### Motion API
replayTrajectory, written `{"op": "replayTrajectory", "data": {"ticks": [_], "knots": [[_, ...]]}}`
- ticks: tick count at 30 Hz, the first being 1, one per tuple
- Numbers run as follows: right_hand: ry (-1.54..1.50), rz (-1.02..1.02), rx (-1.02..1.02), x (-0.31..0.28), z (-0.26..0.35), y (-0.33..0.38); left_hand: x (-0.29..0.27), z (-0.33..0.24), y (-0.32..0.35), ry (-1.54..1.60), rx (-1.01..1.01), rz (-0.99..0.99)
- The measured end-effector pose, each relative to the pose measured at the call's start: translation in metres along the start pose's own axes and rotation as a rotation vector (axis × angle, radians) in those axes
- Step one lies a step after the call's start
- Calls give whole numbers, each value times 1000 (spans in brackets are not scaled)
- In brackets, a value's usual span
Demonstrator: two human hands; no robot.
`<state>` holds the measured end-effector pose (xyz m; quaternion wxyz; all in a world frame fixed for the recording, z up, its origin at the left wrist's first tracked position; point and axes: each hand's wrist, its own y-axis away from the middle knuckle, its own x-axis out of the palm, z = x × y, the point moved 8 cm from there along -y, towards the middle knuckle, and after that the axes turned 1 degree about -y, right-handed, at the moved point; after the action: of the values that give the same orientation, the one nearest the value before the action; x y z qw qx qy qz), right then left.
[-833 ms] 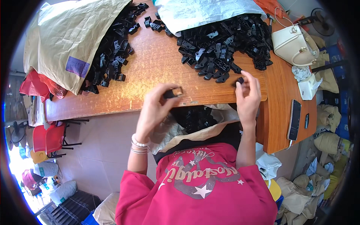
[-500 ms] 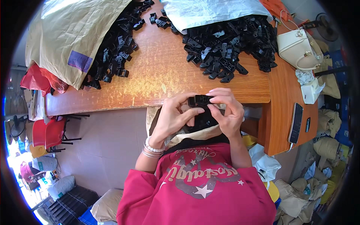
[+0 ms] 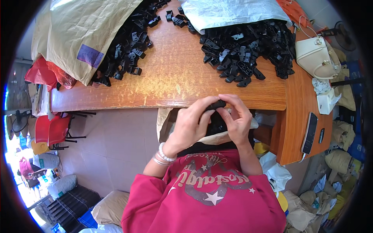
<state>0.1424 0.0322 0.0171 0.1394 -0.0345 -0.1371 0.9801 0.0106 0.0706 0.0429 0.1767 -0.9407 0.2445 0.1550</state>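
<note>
Between the fingers of both hands is a small black plastic part (image 3: 216,105), held just off the table's front edge. My left hand (image 3: 190,123) grips its left side, with a beaded bracelet and bangles on the wrist. Fingertips and thumb of my right hand (image 3: 237,118) pinch its right end. Fingers cover much of the part. Below them, an open paper sack (image 3: 165,120) with black pieces (image 3: 217,125) in it sits against my body, partly hidden by my hands.
On the wooden table (image 3: 167,77), black plastic parts spill from a tan sack (image 3: 85,35) at left and a white sack (image 3: 237,13) at right. A cream handbag (image 3: 316,58), tissue pack (image 3: 326,103) and phone (image 3: 309,133) lie at right. A red chair (image 3: 50,130) stands left.
Both hands have turned the black part, so it now tilts and shows less between closer fingers. The whole view has shifted slightly, with the table appearing further right.
</note>
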Motion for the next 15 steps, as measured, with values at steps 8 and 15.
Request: {"op": "replayTrajectory", "data": {"ticks": [8, 15], "knots": [[138, 206, -44, -5, 3, -8, -57, 43, -10, -198, -12, -243], [285, -121, 85, -47, -18, -9, -159, 99, -21, -1037, -207, -393]]}}
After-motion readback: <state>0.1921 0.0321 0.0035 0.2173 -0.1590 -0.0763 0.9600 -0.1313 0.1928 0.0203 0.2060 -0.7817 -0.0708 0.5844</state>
